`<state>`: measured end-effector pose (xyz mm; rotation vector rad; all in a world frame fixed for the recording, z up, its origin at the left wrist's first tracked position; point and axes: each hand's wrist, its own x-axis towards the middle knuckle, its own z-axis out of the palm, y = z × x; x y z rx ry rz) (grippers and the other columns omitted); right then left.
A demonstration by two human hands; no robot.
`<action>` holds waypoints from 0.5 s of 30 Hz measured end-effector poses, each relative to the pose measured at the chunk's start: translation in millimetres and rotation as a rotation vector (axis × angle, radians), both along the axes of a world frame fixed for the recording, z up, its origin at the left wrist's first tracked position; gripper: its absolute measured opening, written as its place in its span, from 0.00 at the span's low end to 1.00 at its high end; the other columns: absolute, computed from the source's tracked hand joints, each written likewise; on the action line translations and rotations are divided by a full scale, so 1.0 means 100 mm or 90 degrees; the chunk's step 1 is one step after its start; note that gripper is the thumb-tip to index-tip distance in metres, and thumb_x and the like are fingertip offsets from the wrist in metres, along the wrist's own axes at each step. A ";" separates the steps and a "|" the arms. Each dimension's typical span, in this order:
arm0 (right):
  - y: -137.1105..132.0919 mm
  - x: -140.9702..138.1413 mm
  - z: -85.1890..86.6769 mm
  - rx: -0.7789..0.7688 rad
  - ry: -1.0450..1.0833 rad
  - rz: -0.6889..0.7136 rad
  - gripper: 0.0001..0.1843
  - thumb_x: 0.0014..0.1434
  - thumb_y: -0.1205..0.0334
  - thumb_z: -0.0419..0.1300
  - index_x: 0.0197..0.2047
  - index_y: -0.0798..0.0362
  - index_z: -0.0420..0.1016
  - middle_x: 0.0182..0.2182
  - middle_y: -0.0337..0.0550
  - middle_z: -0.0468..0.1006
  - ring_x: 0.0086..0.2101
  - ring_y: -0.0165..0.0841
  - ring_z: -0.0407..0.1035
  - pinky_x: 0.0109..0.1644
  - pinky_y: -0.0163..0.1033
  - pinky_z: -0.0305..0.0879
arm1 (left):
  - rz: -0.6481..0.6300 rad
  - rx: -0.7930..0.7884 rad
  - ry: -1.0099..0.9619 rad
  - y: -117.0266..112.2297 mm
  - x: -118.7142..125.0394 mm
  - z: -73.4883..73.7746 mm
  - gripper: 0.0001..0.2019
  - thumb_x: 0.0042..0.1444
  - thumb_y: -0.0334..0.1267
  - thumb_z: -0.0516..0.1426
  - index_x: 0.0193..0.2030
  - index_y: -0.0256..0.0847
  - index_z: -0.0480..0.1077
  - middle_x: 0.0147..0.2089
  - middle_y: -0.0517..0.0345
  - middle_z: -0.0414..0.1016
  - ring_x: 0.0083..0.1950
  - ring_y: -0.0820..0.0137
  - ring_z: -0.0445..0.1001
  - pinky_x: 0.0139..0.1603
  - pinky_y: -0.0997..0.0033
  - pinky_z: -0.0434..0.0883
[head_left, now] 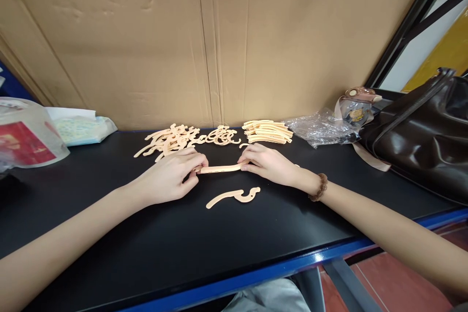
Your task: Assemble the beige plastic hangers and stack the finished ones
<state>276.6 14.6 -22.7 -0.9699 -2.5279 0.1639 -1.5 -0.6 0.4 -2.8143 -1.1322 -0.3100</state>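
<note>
Between my two hands stretches a long, slightly curved peach-coloured plastic strip (pixel 221 169), held just above the black table. My left hand (pixel 175 173) pinches its left end, and my right hand (pixel 265 163) pinches its right end. Both sets of fingertips are closed on it and partly hide the ends. Below the strip lies a peach S-shaped piece with a hooked end (pixel 234 196). Behind my hands are a pile of curved hook-like pieces (pixel 171 140), a small heap of ring-like curved pieces (pixel 221 135) and a stack of long strips (pixel 268 131).
A cardboard sheet (pixel 146 44) stands along the table's back. On the right are crumpled clear plastic (pixel 318 126), a bottle (pixel 354 107) and a dark leather bag (pixel 420 131). A translucent tub (pixel 29 131) and a soft pack (pixel 82 126) sit left. The blue table edge (pixel 256 278) runs in front.
</note>
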 end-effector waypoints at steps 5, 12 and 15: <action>0.01 0.01 0.02 -0.008 -0.004 -0.017 0.11 0.66 0.57 0.53 0.45 0.52 0.73 0.42 0.43 0.73 0.46 0.35 0.66 0.48 0.39 0.64 | -0.056 0.016 -0.013 0.04 -0.02 -0.02 0.11 0.52 0.26 0.45 0.37 0.41 0.64 0.39 0.55 0.69 0.43 0.63 0.66 0.45 0.63 0.63; 0.03 0.02 0.02 -0.009 -0.008 -0.035 0.11 0.66 0.57 0.54 0.45 0.52 0.74 0.42 0.44 0.73 0.47 0.36 0.66 0.49 0.41 0.64 | -0.086 0.034 -0.039 0.07 -0.03 -0.04 0.12 0.51 0.25 0.46 0.35 0.42 0.66 0.46 0.55 0.72 0.49 0.63 0.67 0.50 0.63 0.64; 0.03 0.02 0.01 -0.005 -0.012 -0.034 0.12 0.66 0.56 0.53 0.45 0.52 0.74 0.42 0.44 0.73 0.47 0.36 0.66 0.49 0.41 0.64 | -0.075 0.040 -0.026 0.08 -0.03 -0.04 0.12 0.54 0.27 0.45 0.37 0.43 0.68 0.47 0.56 0.72 0.49 0.63 0.68 0.49 0.63 0.65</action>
